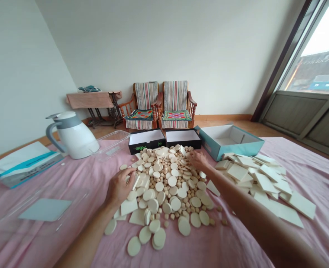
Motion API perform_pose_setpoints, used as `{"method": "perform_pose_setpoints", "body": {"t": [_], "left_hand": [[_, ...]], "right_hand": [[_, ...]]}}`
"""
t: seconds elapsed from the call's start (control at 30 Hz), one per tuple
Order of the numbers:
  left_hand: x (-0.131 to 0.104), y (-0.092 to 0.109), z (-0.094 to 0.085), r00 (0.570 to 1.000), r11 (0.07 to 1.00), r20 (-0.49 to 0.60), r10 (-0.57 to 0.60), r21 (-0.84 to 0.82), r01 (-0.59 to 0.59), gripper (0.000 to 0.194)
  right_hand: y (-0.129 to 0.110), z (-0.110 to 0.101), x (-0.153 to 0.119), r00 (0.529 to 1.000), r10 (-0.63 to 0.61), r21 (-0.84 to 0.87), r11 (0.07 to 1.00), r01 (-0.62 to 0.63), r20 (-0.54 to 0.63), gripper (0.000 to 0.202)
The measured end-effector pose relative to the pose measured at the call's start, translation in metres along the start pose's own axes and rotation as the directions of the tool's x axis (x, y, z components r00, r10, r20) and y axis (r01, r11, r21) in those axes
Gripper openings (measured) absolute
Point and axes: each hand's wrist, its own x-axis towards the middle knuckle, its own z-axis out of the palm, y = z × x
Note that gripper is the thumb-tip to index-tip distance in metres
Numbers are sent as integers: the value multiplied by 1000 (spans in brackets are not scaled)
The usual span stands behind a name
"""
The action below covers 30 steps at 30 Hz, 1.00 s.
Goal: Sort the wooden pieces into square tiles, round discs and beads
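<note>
A heap of pale wooden pieces spreads over the pink cloth: round discs, small wooden cubes and some flat square tiles. At the heap's left edge is my left hand, its thumb and fingers apart beside a few tiles. My right hand reaches to the far right edge of the heap, close to the black boxes. Its fingers are bent down among the pieces, and their tips are partly hidden. To the right of my right forearm lies a separate pile of square tiles.
Behind the heap stand two black boxes with white insides, a left one and a right one, beside a teal box. A white jug, clear plastic trays and a blue-white carton occupy the left side.
</note>
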Motion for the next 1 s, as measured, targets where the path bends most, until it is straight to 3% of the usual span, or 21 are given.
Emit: {"method": "perform_pose_setpoints", "body": {"t": [0.17, 0.3, 0.47, 0.57, 0.7, 0.8, 0.9, 1.0], "left_hand": [[1, 2, -2, 1000, 1000, -14, -23, -18, 23, 26], [5, 13, -4, 999, 999, 2, -39, -37, 39, 28], [32, 41, 2, 985, 998, 170, 39, -55, -30, 23], [61, 52, 17, 964, 997, 255, 70, -38, -63, 25], [94, 54, 47, 953, 998, 302, 21, 42, -35, 55], [106, 50, 65, 943, 995, 333, -15, 94, -17, 64], [112, 48, 69, 934, 991, 357, -9, 127, -40, 61], [117, 55, 56, 933, 981, 358, 34, 167, -100, 61]], "right_hand": [[2, -22, -37, 978, -210, 77, 975, 210, -9, 27], [15, -29, -93, 909, -403, 199, 887, 417, -108, 24], [31, -24, -149, 871, -485, 293, 823, 486, -82, 20], [35, -19, -156, 858, -491, 285, 810, 513, -151, 22], [39, -12, -151, 835, -496, 253, 799, 546, -238, 25], [43, -9, -150, 817, -527, 247, 780, 574, -234, 24], [46, -8, -151, 804, -549, 257, 763, 593, -228, 25], [48, -8, -151, 790, -563, 270, 743, 612, -242, 25]]}}
